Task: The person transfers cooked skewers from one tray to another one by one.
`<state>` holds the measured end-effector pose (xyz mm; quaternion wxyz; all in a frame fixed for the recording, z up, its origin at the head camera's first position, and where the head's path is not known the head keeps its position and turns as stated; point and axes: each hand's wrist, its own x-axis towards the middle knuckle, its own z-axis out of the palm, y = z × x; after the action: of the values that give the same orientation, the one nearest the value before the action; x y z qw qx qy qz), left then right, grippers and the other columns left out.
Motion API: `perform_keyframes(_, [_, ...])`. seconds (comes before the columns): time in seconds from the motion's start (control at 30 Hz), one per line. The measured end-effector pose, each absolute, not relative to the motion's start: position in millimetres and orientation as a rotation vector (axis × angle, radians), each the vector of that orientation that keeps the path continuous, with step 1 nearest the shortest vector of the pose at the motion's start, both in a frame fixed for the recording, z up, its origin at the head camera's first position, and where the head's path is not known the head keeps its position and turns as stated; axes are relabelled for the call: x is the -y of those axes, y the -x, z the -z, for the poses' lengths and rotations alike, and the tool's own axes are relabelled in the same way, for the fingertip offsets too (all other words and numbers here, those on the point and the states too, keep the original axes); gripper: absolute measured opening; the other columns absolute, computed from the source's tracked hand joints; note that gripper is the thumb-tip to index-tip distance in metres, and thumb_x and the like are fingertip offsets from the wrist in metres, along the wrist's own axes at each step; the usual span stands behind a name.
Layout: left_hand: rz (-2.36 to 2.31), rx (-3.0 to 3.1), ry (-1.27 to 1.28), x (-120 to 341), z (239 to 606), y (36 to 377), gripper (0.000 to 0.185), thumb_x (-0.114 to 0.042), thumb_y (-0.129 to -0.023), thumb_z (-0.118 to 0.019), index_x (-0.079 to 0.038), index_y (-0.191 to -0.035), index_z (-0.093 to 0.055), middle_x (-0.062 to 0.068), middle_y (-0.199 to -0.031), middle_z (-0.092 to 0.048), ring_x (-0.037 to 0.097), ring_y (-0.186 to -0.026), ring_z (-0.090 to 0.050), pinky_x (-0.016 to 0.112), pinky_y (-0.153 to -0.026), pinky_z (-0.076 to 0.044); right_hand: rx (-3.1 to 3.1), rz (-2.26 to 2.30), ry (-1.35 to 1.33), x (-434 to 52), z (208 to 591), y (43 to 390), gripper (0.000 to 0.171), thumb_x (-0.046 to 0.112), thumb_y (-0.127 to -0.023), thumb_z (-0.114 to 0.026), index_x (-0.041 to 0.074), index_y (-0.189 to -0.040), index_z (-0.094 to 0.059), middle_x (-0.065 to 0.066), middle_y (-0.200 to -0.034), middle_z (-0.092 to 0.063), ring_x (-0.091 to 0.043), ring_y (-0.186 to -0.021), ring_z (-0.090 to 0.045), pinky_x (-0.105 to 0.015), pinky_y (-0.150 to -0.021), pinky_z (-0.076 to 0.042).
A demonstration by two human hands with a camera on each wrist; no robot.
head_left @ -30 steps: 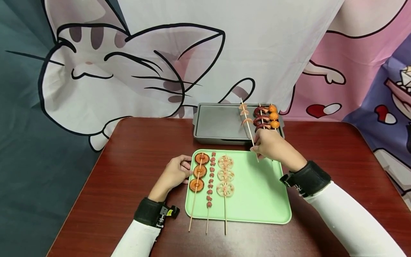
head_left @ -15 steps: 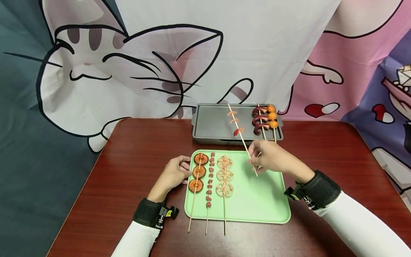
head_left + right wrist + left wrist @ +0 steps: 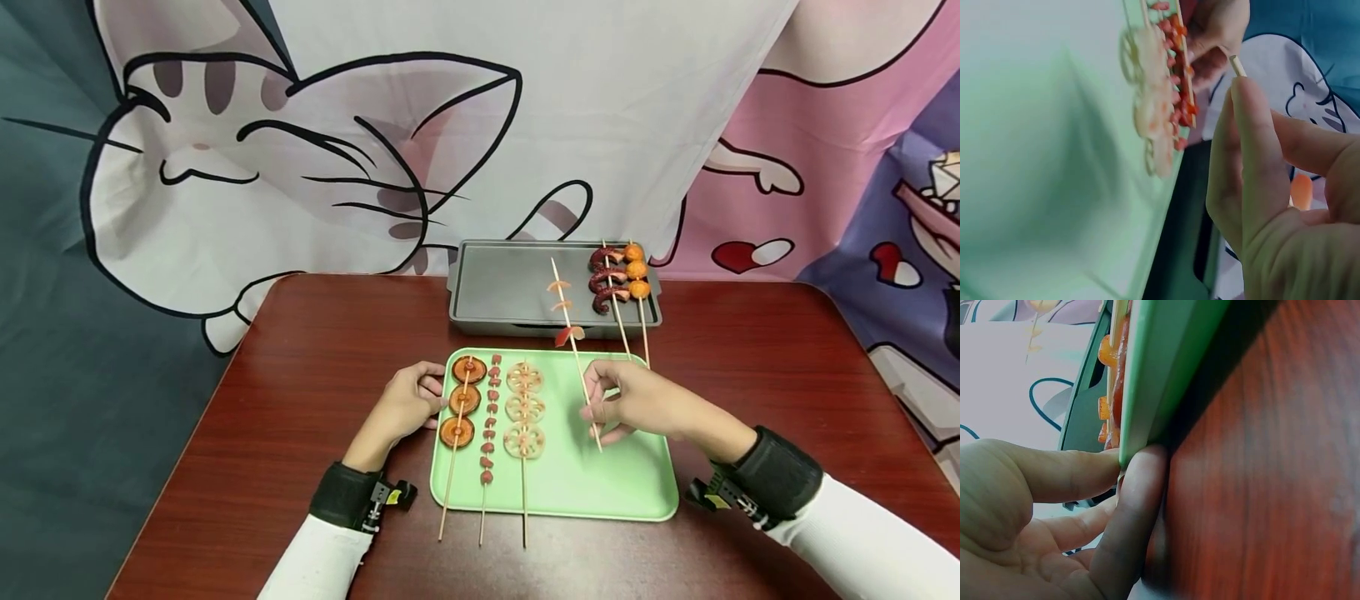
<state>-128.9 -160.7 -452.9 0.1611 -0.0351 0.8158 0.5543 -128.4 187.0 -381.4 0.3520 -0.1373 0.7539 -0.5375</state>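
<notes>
Green tray (image 3: pixel 615 492) is lying on the dark red-brown wooden table (image 3: pixel 300 400); both hands are working at it. R hand (image 3: pixel 637 406) is pinching a bamboo skewer (image 3: pixel 576 357) w/ small pink-orange shrimp pieces between thumb and fingertips (image 3: pixel 1254 125); fingers are curled round the stick, gripping it near its lower end. Stick is slanting up and away from the fingers, its short lower tip poking out below them over the bare part of the tray, the shrimp pieces sitting well above the fingertips, between tray's far edge and the grey grill pan (image 3: pixel 495 292). R wrist view is showing the blunt stick end (image 3: pixel 1237 64) sticking out just past the fingertips.

L hand (image 3: pixel 408 404) is resting on the table at the tray's L edge; thumb and forefinger (image 3: pixel 1135 506) are curled and touching the tray rim (image 3: pixel 1154 381), pinching it at its edge. Just beyond those fingers, on the tray, a skewer of three round brown slices (image 3: pixel 459 402) is lying closest; next to it a skewer of small red bits (image 3: pixel 491 417); then a lotus-root skewer (image 3: pixel 524 408), which is sitting between the two hands.

Further off from the R fingers, on the grill pan's R side, two more skewers are lying side by side: dark red octopus pieces (image 3: pixel 604 279) and orange balls (image 3: pixel 637 268); their sticks are reaching back toward the R hand, tips just above the knuckles.

Cartoon cat cloth (image 3: pixel 300 167) is hanging behind the table.
</notes>
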Motion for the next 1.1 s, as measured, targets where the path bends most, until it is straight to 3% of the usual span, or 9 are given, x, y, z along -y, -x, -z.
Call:
perform_keyframes(0.23, [-1.585, -2.323, 0.097, 160, 451, 129, 0.049, 0.007, -0.092, -0.067, 0.003, -0.140, -0.055, 0.017, -0.102, -0.058, 0.019, -0.078, -0.061, 0.033, -0.055, -0.061, -1.891, 1.378, 0.346, -194, 390, 114, 0.020, 0.002, -0.099, -0.067, -0.003, -0.094, -0.049, -0.022, -0.095, -0.062, -0.035, -0.085, -0.074, -0.044, -0.072, -0.066])
perform_keyframes(0.57, [-1.588, -2.318, 0.099, 161, 453, 130, 0.048, 0.007, -0.092, -0.066, 0.003, -0.139, -0.056, 0.016, -0.101, -0.058, 0.019, -0.078, -0.061, 0.032, -0.055, -0.061, -1.757, 1.463, 0.312, -195, 401, 91, 0.024, 0.002, -0.099, -0.066, -0.009, -0.094, -0.045, -0.011, -0.090, -0.059, -0.032, -0.089, -0.074, -0.048, -0.076, -0.066])
perform_keyframes(1.1, [-1.589, -2.319, 0.076, 162, 453, 131, 0.050, 0.007, -0.092, -0.067, 0.005, -0.141, -0.054, 0.017, -0.103, -0.058, 0.018, -0.077, -0.061, 0.033, -0.055, -0.061, -1.687, 1.487, 0.241, -194, 420, 64, 0.028, 0.003, -0.096, -0.070, -0.009, -0.091, -0.046, -0.010, -0.087, -0.062, -0.027, -0.080, -0.076, -0.037, -0.070, -0.066])
